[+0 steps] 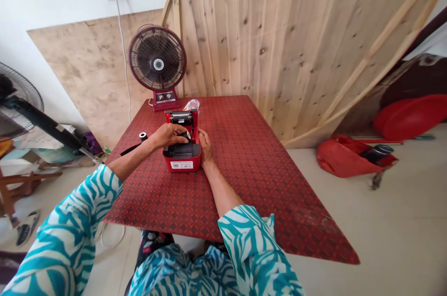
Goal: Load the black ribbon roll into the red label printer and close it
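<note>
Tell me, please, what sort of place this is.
Probably a room in a home, though a small shop is also possible: a desk fan on a patterned table, a pedestal fan, and a sandal on the tiled floor.

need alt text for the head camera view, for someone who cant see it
A person's left hand holds a black roll at an open red device while the right hand rests against its right side. The device stands on a red patterned table, with a second roll to its left and a bottle and dark red fan behind it.
</note>
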The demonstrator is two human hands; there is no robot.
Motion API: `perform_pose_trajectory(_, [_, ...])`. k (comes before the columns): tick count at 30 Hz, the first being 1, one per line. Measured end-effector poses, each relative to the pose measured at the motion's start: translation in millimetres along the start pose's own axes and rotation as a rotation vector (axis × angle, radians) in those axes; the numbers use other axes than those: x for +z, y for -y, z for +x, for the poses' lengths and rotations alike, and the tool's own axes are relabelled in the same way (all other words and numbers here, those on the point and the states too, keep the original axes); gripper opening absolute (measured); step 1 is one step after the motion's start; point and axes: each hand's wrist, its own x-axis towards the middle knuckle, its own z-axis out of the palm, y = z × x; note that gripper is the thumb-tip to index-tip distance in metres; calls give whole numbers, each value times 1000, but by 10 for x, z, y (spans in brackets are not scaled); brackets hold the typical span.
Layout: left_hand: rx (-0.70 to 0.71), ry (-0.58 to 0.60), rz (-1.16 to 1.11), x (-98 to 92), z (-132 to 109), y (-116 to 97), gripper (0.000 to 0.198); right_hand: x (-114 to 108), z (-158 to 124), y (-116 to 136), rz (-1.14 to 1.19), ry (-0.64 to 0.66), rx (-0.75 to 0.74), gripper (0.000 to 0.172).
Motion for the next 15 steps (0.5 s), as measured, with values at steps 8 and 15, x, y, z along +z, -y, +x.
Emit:
perform_pose_trajectory(8, [-142, 159, 468, 136, 325, -80, 17, 28, 7, 0, 30, -27, 90, 45])
perform_pose_trajectory(15, [-70, 268, 376, 141, 387, -40, 7, 27, -9, 29, 14, -23, 115, 47])
